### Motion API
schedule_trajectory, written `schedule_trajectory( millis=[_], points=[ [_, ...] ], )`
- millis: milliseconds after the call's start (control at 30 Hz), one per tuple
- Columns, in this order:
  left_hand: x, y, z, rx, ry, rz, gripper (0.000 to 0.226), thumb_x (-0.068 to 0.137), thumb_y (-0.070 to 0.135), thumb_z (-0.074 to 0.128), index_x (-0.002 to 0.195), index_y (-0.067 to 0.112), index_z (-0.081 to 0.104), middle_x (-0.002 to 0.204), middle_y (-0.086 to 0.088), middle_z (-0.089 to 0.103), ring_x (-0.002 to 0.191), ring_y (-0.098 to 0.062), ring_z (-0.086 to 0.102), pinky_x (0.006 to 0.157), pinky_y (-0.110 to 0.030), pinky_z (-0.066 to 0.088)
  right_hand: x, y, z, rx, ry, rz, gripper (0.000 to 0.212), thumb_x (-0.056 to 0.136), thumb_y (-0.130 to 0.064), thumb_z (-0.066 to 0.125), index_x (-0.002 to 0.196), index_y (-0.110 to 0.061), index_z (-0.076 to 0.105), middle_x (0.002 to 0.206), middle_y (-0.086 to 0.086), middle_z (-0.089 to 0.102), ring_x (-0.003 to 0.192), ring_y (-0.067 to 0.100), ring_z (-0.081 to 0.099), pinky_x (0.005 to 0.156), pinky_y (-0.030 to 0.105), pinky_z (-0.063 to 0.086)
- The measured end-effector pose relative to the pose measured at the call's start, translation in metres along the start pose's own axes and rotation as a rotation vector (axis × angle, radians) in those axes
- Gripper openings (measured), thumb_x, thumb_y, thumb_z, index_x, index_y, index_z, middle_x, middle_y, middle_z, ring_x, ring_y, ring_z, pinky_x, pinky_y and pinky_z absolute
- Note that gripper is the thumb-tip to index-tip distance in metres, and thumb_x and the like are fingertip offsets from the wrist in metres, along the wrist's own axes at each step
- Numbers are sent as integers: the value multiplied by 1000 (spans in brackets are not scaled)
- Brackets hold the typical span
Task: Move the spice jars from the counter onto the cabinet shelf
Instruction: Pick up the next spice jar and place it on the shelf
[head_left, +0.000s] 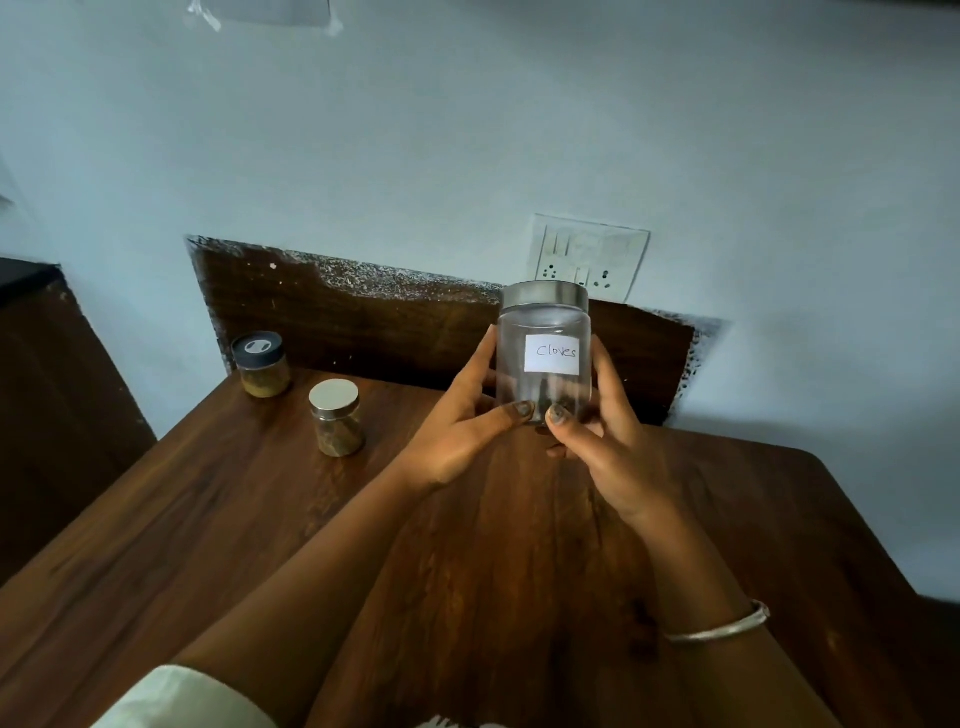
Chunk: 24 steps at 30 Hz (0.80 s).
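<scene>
Two-handed hold on clear glass jar (544, 358) with metal lid and white handwritten "Cloves" label: left hand (457, 426) and right hand (608, 441) curled round its lower sides, thumbs on front near base, likely to steady smooth glass and keep label readable. Upright, seemingly lifted off brown wooden counter (208, 519), just below white wall socket plate (589, 257); mostly empty, dark bits at bottom. Well left of socket plate: small black-lidded jar (261, 364) of yellowish powder, small silver-lidded jar (336, 423) of brown spice, neither shelved yet.

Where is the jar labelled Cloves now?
In the head view, right of centre: the left hand and right hand hold the Cloves jar upright above the wooden counter, in front of the wall socket.
</scene>
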<state>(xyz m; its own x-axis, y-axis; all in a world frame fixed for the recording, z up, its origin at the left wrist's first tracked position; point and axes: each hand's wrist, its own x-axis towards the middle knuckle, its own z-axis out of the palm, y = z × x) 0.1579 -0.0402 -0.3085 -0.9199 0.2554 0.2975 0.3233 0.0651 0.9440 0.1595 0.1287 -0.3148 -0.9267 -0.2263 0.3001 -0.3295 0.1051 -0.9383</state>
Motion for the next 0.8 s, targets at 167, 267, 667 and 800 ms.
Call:
schedule_trajectory(
  millis=[167, 267, 667, 800],
  points=[
    [2, 2, 4, 89, -61, 55, 94, 79, 20, 64, 149, 22, 2, 109, 0, 55, 93, -8, 57, 86, -32, 50, -5, -4, -12, -99, 32, 21, 106, 67, -41, 71, 148, -34, 3, 130, -4, 55, 114, 12, 59, 96, 40, 50],
    [4, 3, 9, 96, -76, 65, 97, 80, 15, 69, 149, 24, 1, 110, -5, 55, 94, -17, 59, 87, -42, 52, -7, -8, -17, -160, 39, -6, 105, 66, -42, 73, 148, -35, 7, 137, -3, 50, 120, 12, 55, 99, 42, 48],
    [35, 20, 30, 97, -53, 204, 94, 78, 15, 65, 148, 29, 4, 117, 3, 57, 101, -17, 61, 88, -36, 53, 1, -31, -55, -267, 161, -105, 100, 59, -46, 73, 138, -52, 13, 131, 2, 47, 119, 5, 50, 80, 12, 51],
    [66, 49, 44, 139, -39, 345, 87, 80, 14, 61, 138, 47, 5, 121, 20, 54, 111, -7, 58, 89, -23, 50, 17, -54, -79, -305, 253, -208, 90, 66, -33, 72, 131, -57, 14, 124, -18, 49, 114, -5, 49, 77, 2, 45]
  ],
)
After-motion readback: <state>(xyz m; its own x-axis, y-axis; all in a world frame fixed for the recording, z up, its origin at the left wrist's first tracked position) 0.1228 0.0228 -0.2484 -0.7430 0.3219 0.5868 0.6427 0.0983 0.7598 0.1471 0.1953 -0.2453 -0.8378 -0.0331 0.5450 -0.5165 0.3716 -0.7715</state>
